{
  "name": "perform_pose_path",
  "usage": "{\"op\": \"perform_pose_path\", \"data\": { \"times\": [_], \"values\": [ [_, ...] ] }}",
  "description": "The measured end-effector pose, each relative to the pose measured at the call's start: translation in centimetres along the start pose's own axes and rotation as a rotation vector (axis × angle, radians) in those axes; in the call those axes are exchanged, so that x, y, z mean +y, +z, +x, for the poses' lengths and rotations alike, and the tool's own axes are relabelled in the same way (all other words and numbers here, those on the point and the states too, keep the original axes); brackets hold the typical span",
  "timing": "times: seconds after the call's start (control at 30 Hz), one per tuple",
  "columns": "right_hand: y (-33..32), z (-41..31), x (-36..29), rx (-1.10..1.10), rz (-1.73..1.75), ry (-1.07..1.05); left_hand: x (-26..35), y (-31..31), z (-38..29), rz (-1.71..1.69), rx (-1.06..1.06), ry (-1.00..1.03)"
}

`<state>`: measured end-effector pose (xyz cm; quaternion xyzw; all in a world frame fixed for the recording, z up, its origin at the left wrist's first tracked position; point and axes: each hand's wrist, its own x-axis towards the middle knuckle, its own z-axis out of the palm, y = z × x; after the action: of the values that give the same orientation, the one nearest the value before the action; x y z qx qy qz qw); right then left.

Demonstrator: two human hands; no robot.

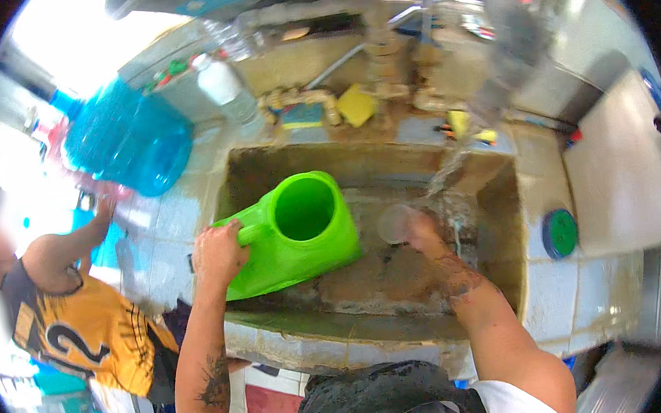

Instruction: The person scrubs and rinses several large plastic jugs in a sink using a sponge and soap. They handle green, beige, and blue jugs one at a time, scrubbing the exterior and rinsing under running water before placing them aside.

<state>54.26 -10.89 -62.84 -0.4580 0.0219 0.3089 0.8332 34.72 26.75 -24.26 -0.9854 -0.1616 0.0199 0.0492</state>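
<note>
My left hand (220,254) grips the handle of a bright green plastic jug (333,236). The jug is tilted over the left part of a stained sink basin (361,156), its round mouth facing up towards me; what it contains I cannot tell. Lower in the basin, my right hand (424,231) is closed around a translucent cup (392,224), blurred and partly covered by the fingers. A stream of water (448,166) falls into the basin just above that hand, below a blurred grey hose or pipe (505,43).
A big blue water bottle (130,135) lies tilted on the tiled counter at left, beside a person in a yellow jersey (94,333). Behind the basin are a clear plastic bottle (226,89), yellow sponge (357,105) and pipes (297,98). At right sits a green-topped round lid (561,233).
</note>
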Motion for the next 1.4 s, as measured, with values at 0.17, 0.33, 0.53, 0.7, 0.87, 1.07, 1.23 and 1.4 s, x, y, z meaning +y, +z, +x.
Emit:
{"op": "perform_pose_path", "data": {
  "times": [0.17, 0.33, 0.53, 0.7, 0.87, 1.07, 1.23, 1.4],
  "values": [
    [10.3, -4.4, -9.7, 0.093, -1.903, -0.342, -1.7, 0.4, -1.3, -0.029, 0.033, -0.049],
    [10.2, -10.7, -17.7, 0.165, -1.425, -0.709, -1.4, 0.5, -0.9, -0.026, 0.116, 0.038],
    [1.9, -17.2, -29.2, 0.663, -0.988, -0.606, -1.1, -0.2, -0.5, -0.052, 0.089, 0.117],
    [-3.2, -23.8, -30.4, 0.980, -1.714, -0.493, 0.8, -4.1, 0.0, -0.122, -0.009, 0.193],
    [-8.9, -24.1, -27.1, 0.791, -1.753, -0.547, 8.4, -4.8, 8.4, -0.141, -0.049, 0.599],
    [5.2, -22.7, -30.3, 0.683, -1.706, -0.673, 25.9, -8.8, 11.9, -0.041, -0.066, 0.828],
    [10.2, -19.7, -28.3, 0.481, -1.519, -0.589, 29.6, -9.4, 11.8, -0.186, -0.019, 1.057],
    [7.1, -18.3, -27.7, 0.530, -1.603, -0.378, 25.4, -11.3, 11.4, -0.232, 0.024, 1.127]
  ]
}}
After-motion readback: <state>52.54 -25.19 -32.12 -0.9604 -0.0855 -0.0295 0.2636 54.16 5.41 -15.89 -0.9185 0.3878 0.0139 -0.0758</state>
